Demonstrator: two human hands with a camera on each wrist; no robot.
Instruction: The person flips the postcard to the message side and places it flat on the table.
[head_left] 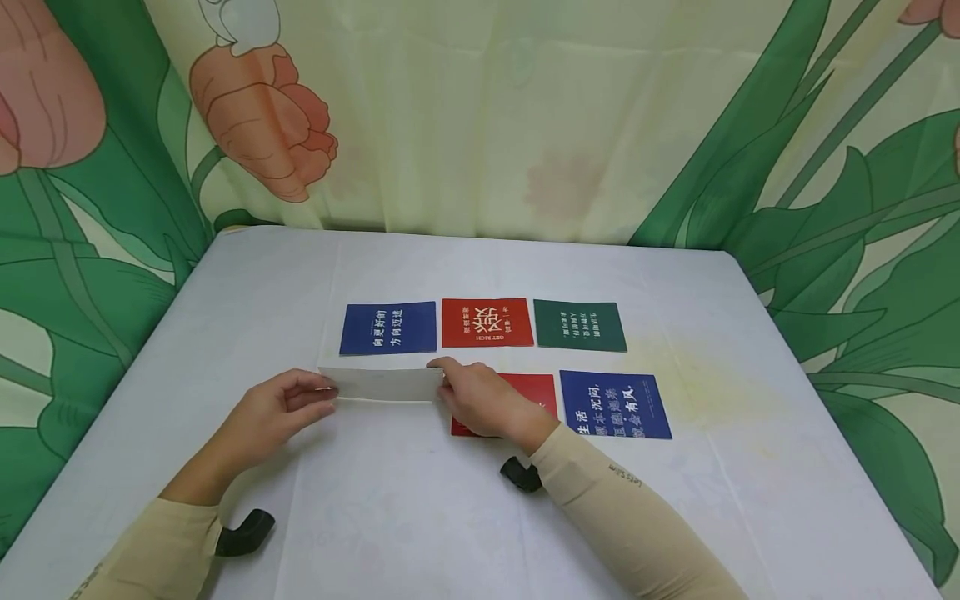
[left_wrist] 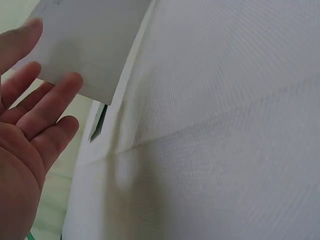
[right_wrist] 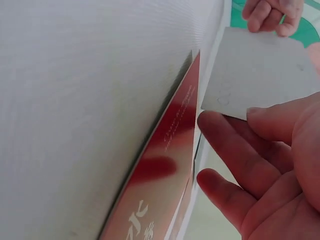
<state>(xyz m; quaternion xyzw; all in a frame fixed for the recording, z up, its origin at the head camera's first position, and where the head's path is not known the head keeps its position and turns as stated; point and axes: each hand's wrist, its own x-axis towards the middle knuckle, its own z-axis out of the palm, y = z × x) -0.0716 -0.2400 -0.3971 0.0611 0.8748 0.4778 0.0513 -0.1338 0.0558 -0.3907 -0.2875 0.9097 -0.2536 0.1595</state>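
A card with its plain pale grey side (head_left: 386,385) toward me stands tilted over the table, left of a red card (head_left: 534,392). My right hand (head_left: 480,398) pinches its right end; in the right wrist view the thumb lies on the grey face and the forefinger shows at its edge. At the card's other end is my left hand (head_left: 281,410), fingers loosely extended. In the left wrist view its thumb (left_wrist: 32,35) and a fingertip overlap the grey face. The card's other side is hidden. Part of the red card lies hidden under my right hand.
A blue card (head_left: 387,327), a red card (head_left: 487,322) and a green card (head_left: 580,325) form the far row on the white tablecloth (head_left: 405,517). Another blue card (head_left: 617,405) lies at the right of the nearer row. A floral curtain (head_left: 480,125) hangs behind.
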